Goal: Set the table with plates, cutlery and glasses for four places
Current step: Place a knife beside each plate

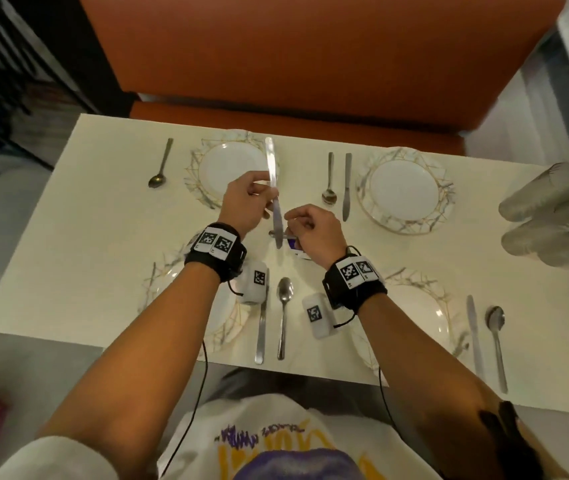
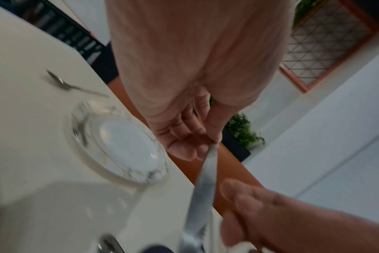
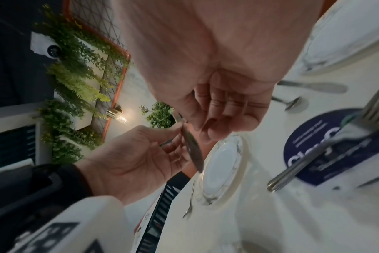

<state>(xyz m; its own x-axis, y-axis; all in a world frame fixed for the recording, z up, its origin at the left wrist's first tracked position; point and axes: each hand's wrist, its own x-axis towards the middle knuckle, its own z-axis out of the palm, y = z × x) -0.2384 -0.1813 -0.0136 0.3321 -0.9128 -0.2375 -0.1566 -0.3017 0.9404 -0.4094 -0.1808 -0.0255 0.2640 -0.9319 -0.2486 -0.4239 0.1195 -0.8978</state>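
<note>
Left hand [image 1: 241, 199] raised above the table [image 1: 79, 209], thumb and fingers pinched on a table knife [image 1: 273, 188] near its middle; other fingers loosely curled. Right hand [image 1: 314, 233] held just beside, fingers curled toward the knife's lower end; whether touching the blade or merely near could not be settled from the head view. In the right wrist view, fingertips [image 3: 197, 126] appeared to meet the metal, so recorded as probable light pinch. Knife held in the air, roughly upright and tilted slightly, over the gap between the far-left plate [image 1: 233, 168] and the table centre. Judged stiff, light, smooth and somewhat slippery; serrated edge noted in the left wrist view [image 2: 206, 179], so best gripped by the handle or the flat sides, not the edge. No risk of breakage, but could clatter onto a plate if dropped. Far-left setting had only a spoon [image 1: 160, 166]; far-right plate [image 1: 404, 192] already had spoon and knife beside it. Fork [image 3: 327, 147] lying across a dark blue printed card at the centre. Stacked clear cups [image 1: 553, 216] lying at the right edge, not yet set out.
</note>
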